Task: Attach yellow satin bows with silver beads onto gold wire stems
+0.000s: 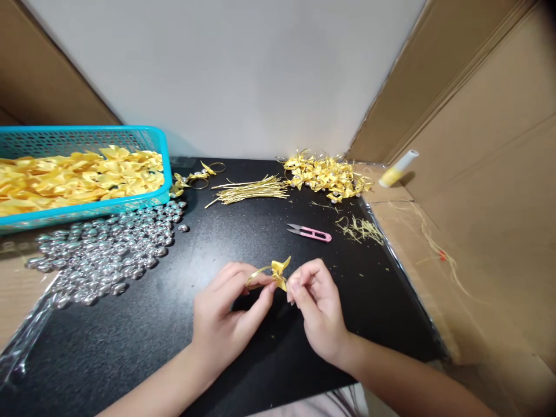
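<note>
A yellow ribbon bow (278, 272) with a loop of gold cord is held over the black table, between my two hands. My left hand (232, 304) pinches the bow between thumb and fingers, and the cord loop curves over its index finger. On the other side, my right hand (317, 307) has thumb and index finger pressed together at the bow's right edge. What exactly lies between those right fingertips is hidden. Beyond my right hand lie pink thread snips (309, 233), blades pointing left.
A turquoise basket (163, 156) of yellow bows stands at the left, with many silver beads (117, 249) before it. Gold cord lengths (249, 190) lie at the back, beside a pile of beaded bows (325, 174). Cord scraps (360, 229) and a white-and-yellow tube (398, 168) are at the right.
</note>
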Available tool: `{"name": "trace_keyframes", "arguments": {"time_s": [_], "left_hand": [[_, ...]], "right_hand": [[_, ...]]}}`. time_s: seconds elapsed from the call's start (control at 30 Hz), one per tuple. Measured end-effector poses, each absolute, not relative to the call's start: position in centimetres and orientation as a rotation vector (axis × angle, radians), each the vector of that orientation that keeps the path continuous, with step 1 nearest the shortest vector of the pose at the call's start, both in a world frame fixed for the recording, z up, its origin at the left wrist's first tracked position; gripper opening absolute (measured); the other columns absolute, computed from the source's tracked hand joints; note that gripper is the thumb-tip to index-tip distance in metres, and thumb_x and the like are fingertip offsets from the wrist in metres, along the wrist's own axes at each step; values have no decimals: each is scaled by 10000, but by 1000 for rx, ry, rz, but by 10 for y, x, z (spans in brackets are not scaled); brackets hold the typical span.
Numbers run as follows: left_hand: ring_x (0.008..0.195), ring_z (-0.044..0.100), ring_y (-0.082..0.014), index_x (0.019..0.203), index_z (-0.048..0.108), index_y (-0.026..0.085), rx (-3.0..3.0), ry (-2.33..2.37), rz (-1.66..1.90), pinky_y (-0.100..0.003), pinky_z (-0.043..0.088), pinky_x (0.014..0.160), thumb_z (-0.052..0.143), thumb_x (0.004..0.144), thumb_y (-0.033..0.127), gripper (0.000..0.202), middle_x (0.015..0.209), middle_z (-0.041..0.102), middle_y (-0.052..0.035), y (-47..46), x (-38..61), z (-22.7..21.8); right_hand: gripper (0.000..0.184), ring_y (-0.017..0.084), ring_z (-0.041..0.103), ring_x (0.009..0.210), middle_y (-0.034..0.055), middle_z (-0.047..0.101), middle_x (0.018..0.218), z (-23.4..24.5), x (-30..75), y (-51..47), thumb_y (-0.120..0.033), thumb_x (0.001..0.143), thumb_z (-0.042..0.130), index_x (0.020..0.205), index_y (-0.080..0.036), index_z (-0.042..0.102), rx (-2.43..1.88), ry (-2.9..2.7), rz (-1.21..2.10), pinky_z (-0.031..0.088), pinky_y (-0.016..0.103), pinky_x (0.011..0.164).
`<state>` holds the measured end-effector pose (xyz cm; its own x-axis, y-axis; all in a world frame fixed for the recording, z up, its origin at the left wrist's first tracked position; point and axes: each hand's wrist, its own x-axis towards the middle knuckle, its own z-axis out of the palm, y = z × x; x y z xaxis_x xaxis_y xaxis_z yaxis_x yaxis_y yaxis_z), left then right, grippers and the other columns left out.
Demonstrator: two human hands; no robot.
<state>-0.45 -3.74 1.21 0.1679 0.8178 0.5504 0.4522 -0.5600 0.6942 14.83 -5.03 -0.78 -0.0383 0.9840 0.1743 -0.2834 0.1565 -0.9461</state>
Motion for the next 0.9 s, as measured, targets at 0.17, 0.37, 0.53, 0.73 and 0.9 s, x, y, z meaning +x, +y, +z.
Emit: {"name": "trace_keyframes", "arguments": {"time_s": [0.17,0.37,0.53,0.73,0.9], "left_hand": [[595,522,-90,795,609,178,2037,1251,1318,-200,428,562,627,823,71,111,687,593,22,-38,-4,13],[585,511,-80,766,599,182,1965,1282,1291,-180,422,553,601,842,89,120,683,579,33,-35,-2,14],[572,503,-78,745,601,180,1962,1267,1276,-179,409,540,600,842,94,130,658,568,38,-35,-2,14],[563,494,-79,733,594,180,2017,1240,1286,-192,395,537,601,837,74,149,630,557,41,-37,-1,13],[599,544,-82,752,612,164,2097,1211,1364,-200,435,592,652,803,56,126,666,613,26,-38,0,13]], "right_hand": [[154,72,464,621,-55,473,697,-7,148,-49,-222,943,520,828,-221,419,-823,-1074,1313,400,189,615],[170,69,451,603,-60,465,676,-6,147,-49,-236,940,525,819,-217,407,-803,-1052,1344,391,179,592],[178,66,452,604,-63,466,677,-7,147,-49,-241,934,538,815,-216,408,-825,-1036,1343,393,178,593],[161,70,478,613,-62,477,683,-7,146,-51,-226,934,536,818,-216,423,-909,-1050,1265,412,186,600],[156,73,509,628,-56,505,700,-9,144,-55,-187,940,515,813,-221,430,-971,-1100,1120,441,189,616]]}}
